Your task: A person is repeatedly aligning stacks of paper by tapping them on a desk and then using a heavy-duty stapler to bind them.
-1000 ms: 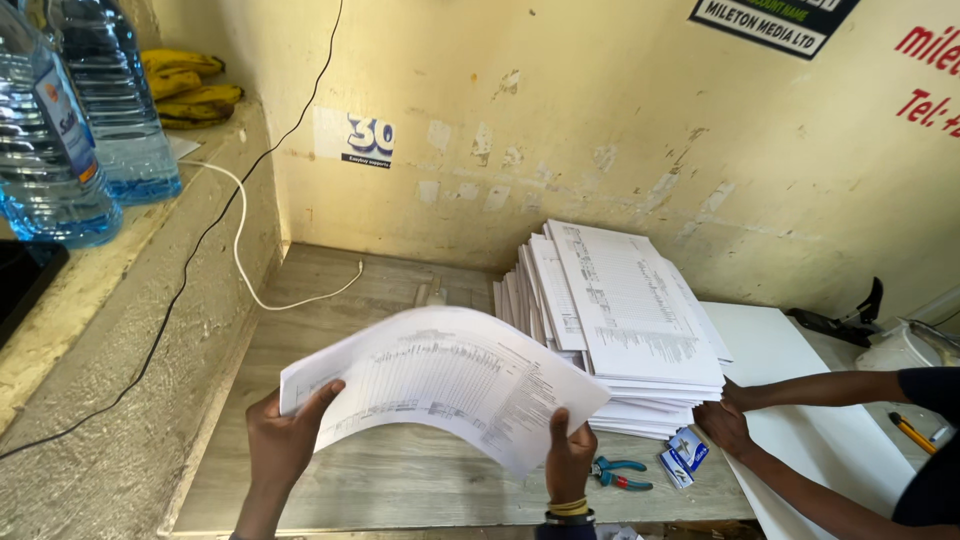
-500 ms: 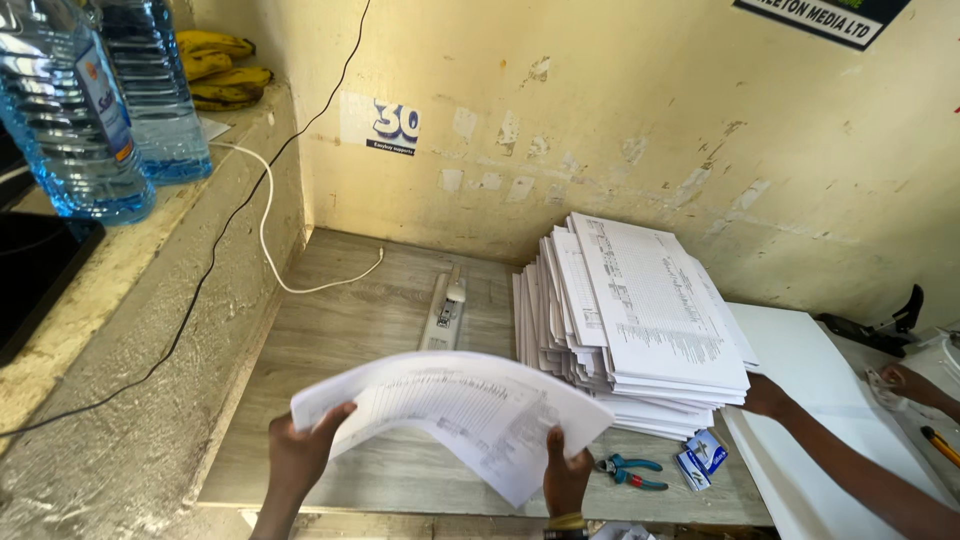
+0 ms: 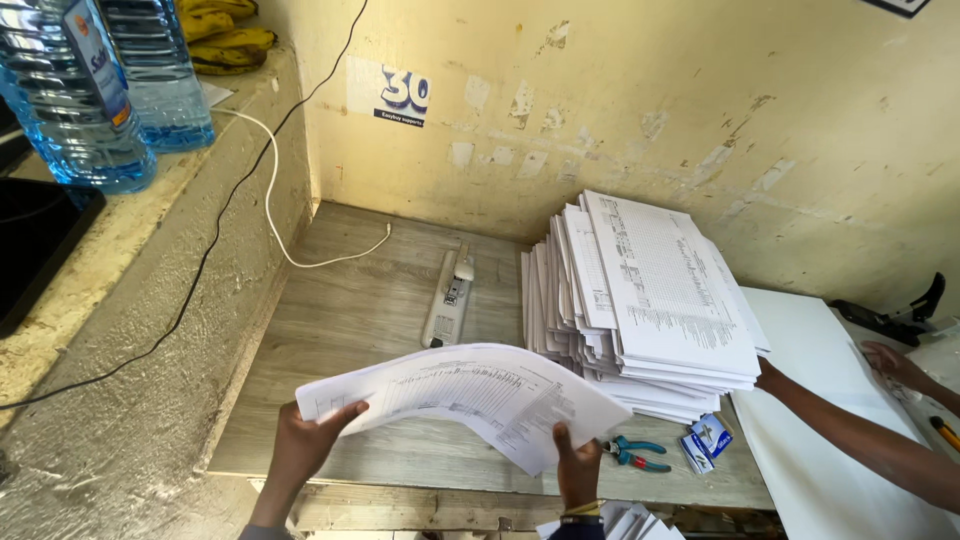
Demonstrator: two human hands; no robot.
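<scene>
My left hand (image 3: 303,445) and my right hand (image 3: 577,466) hold a thin bundle of printed white sheets (image 3: 468,395) by its two near corners, bowed upward over the wooden table (image 3: 340,310). Just beyond and to the right stands a tall, fanned stack of printed sheets (image 3: 650,300). A long grey stapler (image 3: 449,295) lies on the table behind the held sheets.
Another person's arm (image 3: 850,440) reaches in from the right beside the stack, over a large white board (image 3: 810,370). Blue-handled pliers (image 3: 630,453) and a small blue box (image 3: 707,440) lie near the table's front edge. Water bottles (image 3: 95,90), bananas (image 3: 225,35) and cables sit on the left ledge.
The view has dropped and shifted right. I have brought the held sheets lower and closer to the table. The other person's hand has moved away rightward from the pliers.
</scene>
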